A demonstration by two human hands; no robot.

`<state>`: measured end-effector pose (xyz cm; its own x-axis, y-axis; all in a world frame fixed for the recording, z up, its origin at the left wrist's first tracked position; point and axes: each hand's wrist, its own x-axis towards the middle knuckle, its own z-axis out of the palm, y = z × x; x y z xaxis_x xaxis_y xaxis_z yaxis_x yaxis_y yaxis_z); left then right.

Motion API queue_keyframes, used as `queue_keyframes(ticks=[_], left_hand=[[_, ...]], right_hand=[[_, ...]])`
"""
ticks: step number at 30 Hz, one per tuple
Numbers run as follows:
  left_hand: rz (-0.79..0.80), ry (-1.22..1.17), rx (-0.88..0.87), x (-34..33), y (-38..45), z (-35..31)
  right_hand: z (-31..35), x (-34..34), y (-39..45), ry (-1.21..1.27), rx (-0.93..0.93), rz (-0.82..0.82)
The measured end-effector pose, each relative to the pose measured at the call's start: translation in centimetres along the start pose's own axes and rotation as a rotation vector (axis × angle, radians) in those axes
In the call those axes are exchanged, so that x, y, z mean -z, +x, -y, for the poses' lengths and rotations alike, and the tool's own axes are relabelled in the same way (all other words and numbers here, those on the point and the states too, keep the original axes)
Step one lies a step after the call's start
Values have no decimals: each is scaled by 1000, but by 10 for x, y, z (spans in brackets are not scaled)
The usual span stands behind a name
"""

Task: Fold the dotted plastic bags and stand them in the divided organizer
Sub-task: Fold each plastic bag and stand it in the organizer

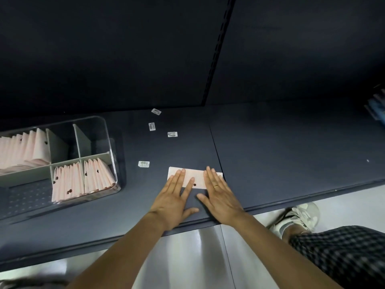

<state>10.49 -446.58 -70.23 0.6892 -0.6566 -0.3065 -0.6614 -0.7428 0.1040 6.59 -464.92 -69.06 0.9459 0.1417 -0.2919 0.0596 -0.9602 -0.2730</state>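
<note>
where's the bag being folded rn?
Head view: the folded bag lies flat on the dark shelf, centre frame, right of the organizer, pressed under the fingers of the left hand and right hand.

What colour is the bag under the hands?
Pale pink with dark dots; the head view shows it, the bag lying flat.

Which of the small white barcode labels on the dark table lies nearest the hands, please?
The small white barcode label left of the folded pink bag; the others lie farther back.
</note>
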Motion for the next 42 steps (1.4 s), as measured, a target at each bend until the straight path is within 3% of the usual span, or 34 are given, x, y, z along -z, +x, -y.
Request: queue_keyframes(ticks=[7, 12, 14, 18, 20, 22, 24, 27, 30, 33, 36, 42], left_hand=[[-10, -22, 10, 2, -2, 10], [-93, -81, 121, 17, 3, -1], [-117, -96, 182, 27, 8, -8], [-259, -146, 276, 51, 12, -8], [-275, -320, 324, 67, 9, -7], [-290, -840, 401, 85, 0, -7], [-286, -1427, 471, 102, -12, -8], [-190, -1813, 511, 121, -36, -8], [-187, -1925, 483, 133, -59, -8], [-201, -1917, 460, 141, -80, -7], [-204, -1859, 427, 148, -100, -2], [-413, -1771, 428, 158, -130, 7]], right_hand=[[-13, 12, 2, -176, 6, -109], [-11, 32, 9, -343, 120, -116], [-10, 43, 14, -365, 131, -217], [-12, 69, 22, 128, 90, -276], [-5, 91, 24, 467, -5, -353], [10, 107, 20, 878, -158, -399], [28, 116, 12, 1060, -288, -283], [56, 115, -7, 1188, -241, -6], [83, 121, -22, 1261, -155, -58], [99, 132, -33, 1263, -149, -156], [111, 140, -43, 1285, -141, -140], [132, 144, -56, 1318, -134, -156]])
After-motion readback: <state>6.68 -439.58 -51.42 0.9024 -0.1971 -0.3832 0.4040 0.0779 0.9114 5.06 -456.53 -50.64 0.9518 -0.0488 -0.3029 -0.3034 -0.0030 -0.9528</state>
